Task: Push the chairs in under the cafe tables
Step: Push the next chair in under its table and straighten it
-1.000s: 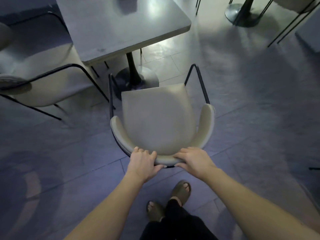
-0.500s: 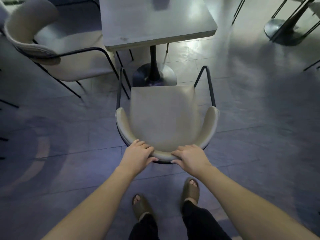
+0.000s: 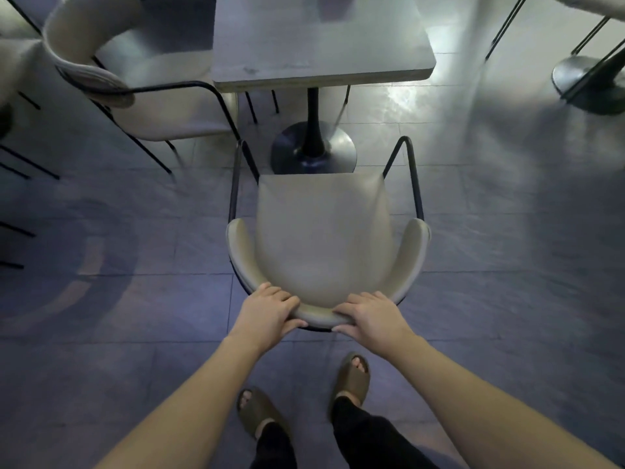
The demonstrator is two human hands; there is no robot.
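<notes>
A beige padded chair (image 3: 323, 231) with thin black metal arms stands in front of me, facing a square grey cafe table (image 3: 314, 38) on a black pedestal base (image 3: 313, 148). The seat's front edge reaches the near side of the base and sits short of the tabletop's edge. My left hand (image 3: 267, 311) grips the curved backrest on its left. My right hand (image 3: 373, 318) grips the same backrest on its right. Both thumbs wrap behind the rim.
A second beige chair (image 3: 142, 79) stands at the table's left side, partly under it. Another pedestal base (image 3: 588, 82) and thin black chair legs are at the far right. More black legs show at the left edge. My sandalled feet (image 3: 304, 397) stand on the tiled floor.
The chair has swung round from an angle and now faces the table squarely, centred on the pedestal. Both hands have stayed on the backrest. My feet have stepped forward.
</notes>
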